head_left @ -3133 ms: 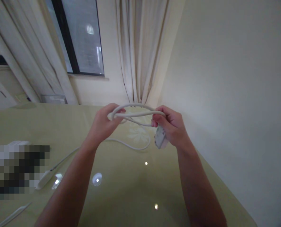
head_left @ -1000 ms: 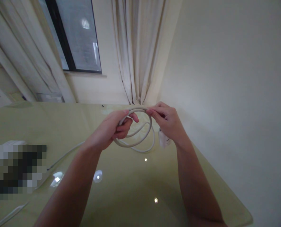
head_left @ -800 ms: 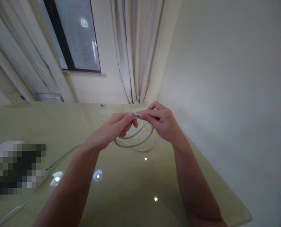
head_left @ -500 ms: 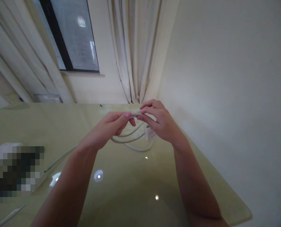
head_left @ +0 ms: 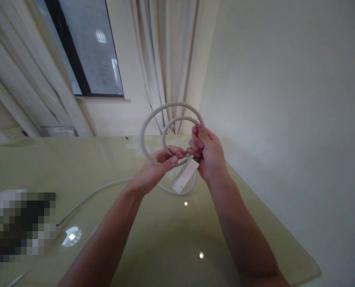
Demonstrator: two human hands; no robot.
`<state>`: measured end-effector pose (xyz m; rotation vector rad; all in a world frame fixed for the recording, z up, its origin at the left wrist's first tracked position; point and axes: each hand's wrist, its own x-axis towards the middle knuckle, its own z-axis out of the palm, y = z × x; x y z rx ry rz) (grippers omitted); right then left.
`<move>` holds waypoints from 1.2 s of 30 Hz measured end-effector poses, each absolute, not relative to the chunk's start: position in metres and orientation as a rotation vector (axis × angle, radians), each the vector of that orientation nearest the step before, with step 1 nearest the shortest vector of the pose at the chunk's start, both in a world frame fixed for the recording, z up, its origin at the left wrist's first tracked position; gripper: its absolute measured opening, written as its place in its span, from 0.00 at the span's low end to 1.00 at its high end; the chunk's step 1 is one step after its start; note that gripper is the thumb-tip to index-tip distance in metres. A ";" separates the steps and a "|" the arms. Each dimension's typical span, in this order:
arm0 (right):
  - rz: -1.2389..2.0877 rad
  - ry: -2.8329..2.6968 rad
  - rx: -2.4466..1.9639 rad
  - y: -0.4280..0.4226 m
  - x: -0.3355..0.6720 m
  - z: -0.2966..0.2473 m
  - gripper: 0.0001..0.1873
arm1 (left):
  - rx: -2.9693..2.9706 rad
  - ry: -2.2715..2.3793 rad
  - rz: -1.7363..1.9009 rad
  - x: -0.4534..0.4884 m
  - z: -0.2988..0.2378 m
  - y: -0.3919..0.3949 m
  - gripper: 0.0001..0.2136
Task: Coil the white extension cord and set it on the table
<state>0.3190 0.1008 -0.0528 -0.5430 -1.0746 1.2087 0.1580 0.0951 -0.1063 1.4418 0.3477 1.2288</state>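
A whitish cable (head_left: 142,137) is wound into two loops that stand up above the table. My right hand (head_left: 208,151) is closed around the loops on their right side. At the lower left of the loops, my left hand (head_left: 157,168) has thumb and fingers closed on the cable. A white power strip (head_left: 186,176) hangs tilted just below my right hand, on the cable's end; its socket face does not show. More cable (head_left: 102,187) runs from under my left wrist across the table to the left.
The glossy pale green table (head_left: 153,239) reflects several lights. A blurred-out dark and white patch (head_left: 18,227) covers something at the left. Behind the table are curtains (head_left: 174,59) and a window (head_left: 87,44); a plain wall (head_left: 285,119) borders the right side.
The cable loops have swung up from below my hands to above them. My right hand has closed into a fist around them, and the power strip has turned. My left hand has moved right and lower.
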 end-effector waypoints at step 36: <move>1.209 -1.207 -0.633 0.104 0.298 -0.078 0.23 | 0.666 0.338 1.652 0.140 -0.056 0.077 0.18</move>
